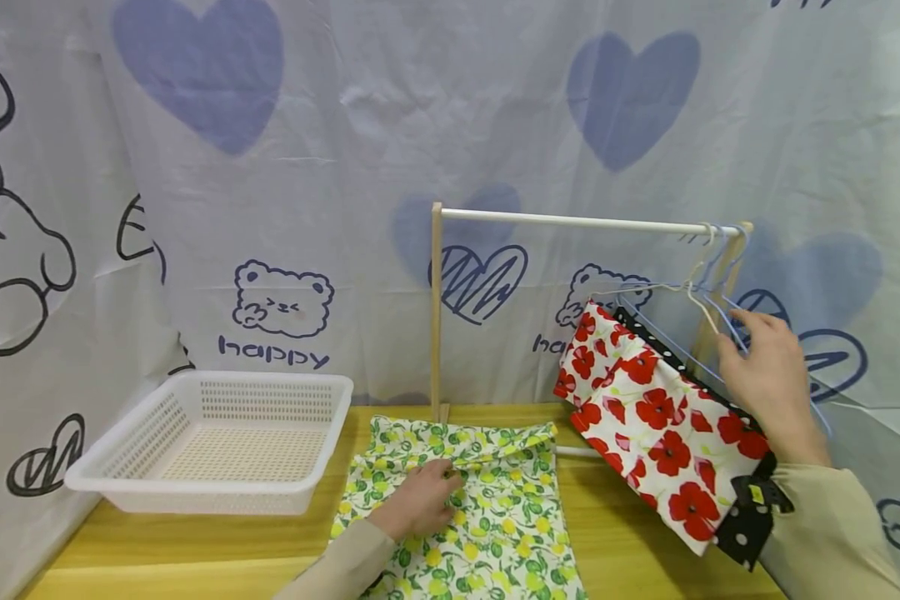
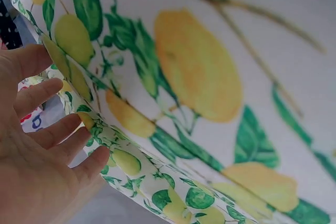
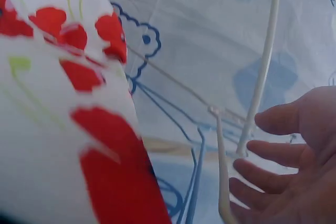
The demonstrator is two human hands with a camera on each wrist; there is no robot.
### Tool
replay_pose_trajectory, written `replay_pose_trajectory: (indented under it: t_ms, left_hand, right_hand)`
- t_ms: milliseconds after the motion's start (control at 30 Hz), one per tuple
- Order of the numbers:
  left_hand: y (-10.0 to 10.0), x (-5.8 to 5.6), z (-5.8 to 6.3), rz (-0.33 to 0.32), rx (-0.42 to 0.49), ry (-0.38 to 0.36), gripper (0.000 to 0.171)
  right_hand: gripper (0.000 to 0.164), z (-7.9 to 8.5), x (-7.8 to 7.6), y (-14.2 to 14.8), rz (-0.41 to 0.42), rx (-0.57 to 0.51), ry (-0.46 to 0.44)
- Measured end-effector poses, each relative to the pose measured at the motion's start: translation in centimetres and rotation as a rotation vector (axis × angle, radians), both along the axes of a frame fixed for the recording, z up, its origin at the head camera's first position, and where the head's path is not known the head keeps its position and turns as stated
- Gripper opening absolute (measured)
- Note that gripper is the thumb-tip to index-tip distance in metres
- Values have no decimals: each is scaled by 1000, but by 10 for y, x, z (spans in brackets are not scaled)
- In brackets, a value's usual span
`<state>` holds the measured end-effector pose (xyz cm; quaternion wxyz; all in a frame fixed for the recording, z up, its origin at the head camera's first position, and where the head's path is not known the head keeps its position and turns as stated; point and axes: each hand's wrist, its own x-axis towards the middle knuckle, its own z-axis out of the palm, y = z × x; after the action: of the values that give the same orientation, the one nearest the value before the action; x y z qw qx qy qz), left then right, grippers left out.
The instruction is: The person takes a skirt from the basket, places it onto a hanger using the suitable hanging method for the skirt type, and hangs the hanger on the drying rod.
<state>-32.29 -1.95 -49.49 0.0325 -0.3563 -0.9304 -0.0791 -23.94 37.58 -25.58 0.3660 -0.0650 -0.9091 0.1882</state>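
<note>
A lemon-print cloth (image 1: 495, 500) with a folded upper edge lies on the table. On it rests my left hand (image 1: 420, 500); in the left wrist view its fingers (image 2: 58, 129) are loosely bent at the cloth's edge, with no clear pinch. My right hand (image 1: 772, 375) is at the right side of the hangers, its fingers (image 3: 268, 153) spread and slightly bent beside a white hanger (image 3: 223, 166). From that hanger a white cloth with red poppies (image 1: 667, 442) hangs at a slant. Behind it shows a black polka-dot cloth (image 1: 742, 533), along with blue hangers (image 1: 660, 333).
A small rack with a white rail (image 1: 555, 219) and wooden posts (image 1: 437, 308) stands at the back of the wooden table (image 1: 195, 550). To the left sits a white plastic basket (image 1: 315, 467). A printed curtain (image 1: 375, 167) hangs behind everything.
</note>
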Motion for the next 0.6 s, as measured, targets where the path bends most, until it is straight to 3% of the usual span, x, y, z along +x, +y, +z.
replay_pose_trajectory:
  t_ms: [167,333,600]
  left_hand:
    - [2,2,0,-29,-23,-8,40]
    - [3,3,-2,-68,-28,-45,41]
    - [5,2,-6,-57,-52,-110,39]
  right_hand:
    - [55,6,4,21,12,-14,-144]
    - [56,5,1,41,11,-28,-229]
    - [50,-4,-8,61,18,-110,-266]
